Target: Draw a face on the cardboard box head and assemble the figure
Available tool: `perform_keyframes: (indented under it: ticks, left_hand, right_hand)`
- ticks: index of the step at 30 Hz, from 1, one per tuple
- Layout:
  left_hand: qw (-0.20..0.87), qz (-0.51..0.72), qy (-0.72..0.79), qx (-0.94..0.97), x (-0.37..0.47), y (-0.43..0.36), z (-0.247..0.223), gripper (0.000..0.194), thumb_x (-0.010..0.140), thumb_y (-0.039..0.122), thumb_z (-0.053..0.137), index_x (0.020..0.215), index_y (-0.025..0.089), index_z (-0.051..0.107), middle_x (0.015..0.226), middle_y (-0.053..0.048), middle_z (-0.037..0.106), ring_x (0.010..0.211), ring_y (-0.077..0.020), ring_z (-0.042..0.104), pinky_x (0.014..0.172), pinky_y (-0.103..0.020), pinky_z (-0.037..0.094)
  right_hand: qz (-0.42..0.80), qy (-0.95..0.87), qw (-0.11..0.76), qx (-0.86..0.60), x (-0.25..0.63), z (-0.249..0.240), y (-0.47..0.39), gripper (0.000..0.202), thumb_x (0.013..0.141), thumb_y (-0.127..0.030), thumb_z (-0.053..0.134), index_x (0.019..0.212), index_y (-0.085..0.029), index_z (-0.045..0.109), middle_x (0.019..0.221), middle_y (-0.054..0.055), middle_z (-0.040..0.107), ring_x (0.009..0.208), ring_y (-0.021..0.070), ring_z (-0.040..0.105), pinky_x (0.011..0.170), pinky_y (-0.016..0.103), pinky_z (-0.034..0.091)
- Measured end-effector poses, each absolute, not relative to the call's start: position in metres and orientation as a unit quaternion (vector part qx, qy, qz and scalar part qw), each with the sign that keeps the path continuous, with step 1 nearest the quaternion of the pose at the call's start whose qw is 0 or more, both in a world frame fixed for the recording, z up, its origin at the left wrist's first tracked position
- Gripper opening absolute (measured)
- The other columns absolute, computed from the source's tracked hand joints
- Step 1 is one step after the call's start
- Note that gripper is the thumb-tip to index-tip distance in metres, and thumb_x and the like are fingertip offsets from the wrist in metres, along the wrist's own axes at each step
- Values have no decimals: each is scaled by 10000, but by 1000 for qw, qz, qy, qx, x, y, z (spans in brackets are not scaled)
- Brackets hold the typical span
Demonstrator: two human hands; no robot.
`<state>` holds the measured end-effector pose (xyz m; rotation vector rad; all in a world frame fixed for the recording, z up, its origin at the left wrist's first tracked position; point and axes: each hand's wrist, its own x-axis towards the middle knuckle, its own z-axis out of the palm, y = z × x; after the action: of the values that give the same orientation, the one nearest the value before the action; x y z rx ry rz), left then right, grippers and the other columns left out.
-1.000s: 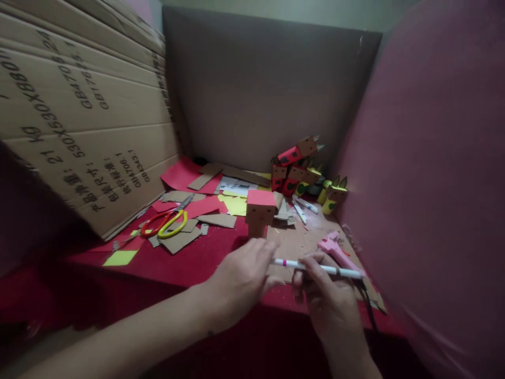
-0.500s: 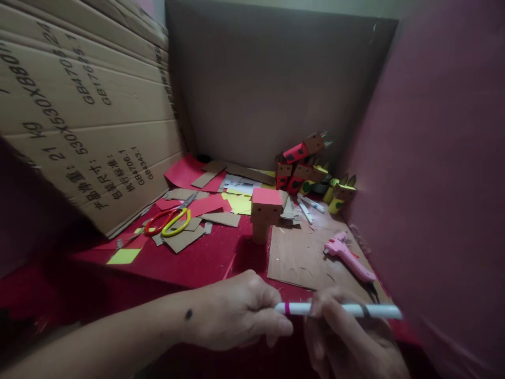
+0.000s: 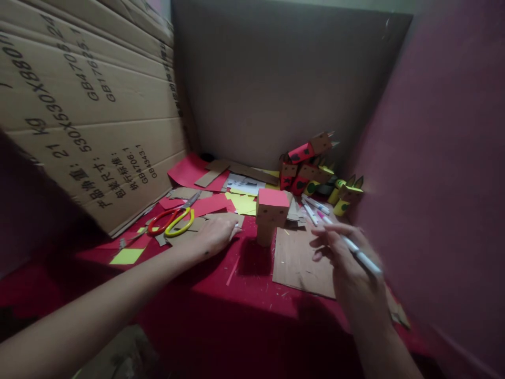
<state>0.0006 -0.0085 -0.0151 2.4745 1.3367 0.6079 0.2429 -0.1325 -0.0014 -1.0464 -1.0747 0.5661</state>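
Note:
My right hand [image 3: 351,263] is wrapped loosely round a white marker [image 3: 365,259], whose magenta end points away from me towards the other markers. My left hand [image 3: 219,234] is closed over the cardboard scraps, with a small white piece at its fingertips that I cannot make out. Between the hands stands a small cardboard figure [image 3: 272,213], upright, with a pink-topped box head, drawn eyes and a narrow body. Right of it lies a flat cardboard sheet [image 3: 300,263], partly covered by my right hand.
Red-and-yellow-handled scissors [image 3: 171,221] lie among paper and cardboard scraps at left. More white markers [image 3: 310,211] rest behind the sheet. Several decorated cardboard figures [image 3: 303,171] are piled at the back right. A printed cardboard panel [image 3: 98,116] and a pink wall [image 3: 445,158] flank the table.
My hands have come apart: the left moved forward and left to the scraps, the right forward with the marker, which now slants away from me. The pink glue gun is now hidden behind my right hand.

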Motion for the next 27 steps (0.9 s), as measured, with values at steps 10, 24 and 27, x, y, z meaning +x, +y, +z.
perform_keyframes:
  ticks: [10, 24, 27]
  left_hand:
    - [197, 253, 408, 855, 8, 12, -22, 361, 819, 293, 592, 1160, 174, 579, 961, -86, 595, 866, -257, 576, 812, -411, 470]
    - [625, 336, 157, 686, 56, 17, -15, 662, 617, 131, 815, 1227, 185, 562, 1008, -68, 679, 948, -269, 617, 796, -371, 489]
    - [640, 364, 159, 658, 63, 12, -9, 670, 642, 115, 781, 1265, 200, 548, 1110, -89, 681, 965, -268, 627, 811, -375, 486]
  right_hand:
    - [298, -526, 647, -465, 234, -11, -80, 436, 665, -299, 787, 1036, -274, 562, 1097, 27, 655, 885, 183, 678, 814, 387, 575]
    - [292, -560, 623, -461, 228, -27, -68, 435, 702, -236, 761, 1084, -263, 556, 1080, 32, 651, 988, 219, 678, 905, 415, 570]
    - [294, -559, 630, -451, 228, -23, -67, 426, 722, -268, 755, 1092, -264, 543, 1079, 35, 664, 954, 221, 699, 864, 422, 594]
